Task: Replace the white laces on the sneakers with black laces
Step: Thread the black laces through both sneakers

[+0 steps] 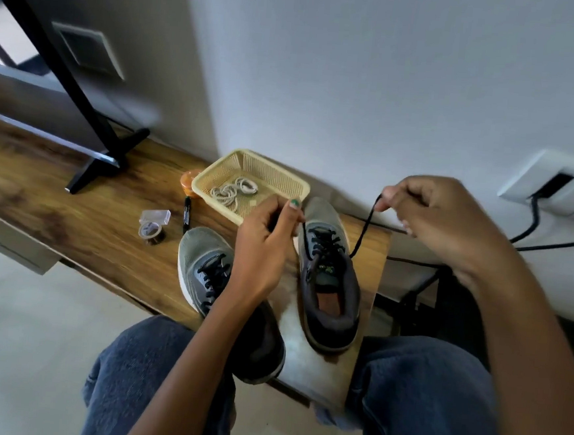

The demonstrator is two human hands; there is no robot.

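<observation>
A: Largest element?
B: The wooden tabletop [83, 208], running from the left edge to the person's knees; a black stand foot [106, 162] rests at its far left part.

A: Next, the footwear?
B: Two grey sneakers. The right sneaker [330, 282] lies toe away from the viewer, its black lace [324, 246] threaded through the eyelets. The left sneaker [206, 262] lies beside it, partly hidden under the left forearm, and also carries black lacing (its heel overhangs the near tabletop edge).

A: And the hands?
B: The left hand [266, 246] is raised over the gap between the shoes, fingers pinched together on one end of the black lace near the right sneaker's toe. The right hand [443, 222] is raised to the right of that shoe, thumb and fingers clamped on the other lace end, which runs taut down to the upper eyelets.

A: Behind the shoes?
B: A cream mesh basket [283, 179], touching the toe of the right sneaker; the white laces [234, 191] lie coiled inside it.

A: Smaller items?
B: An orange round object [189, 180] just beside the basket's left corner, a black marker [187, 214] in front of it, then a tape roll [152, 230] touching a small clear box [157, 215].
</observation>
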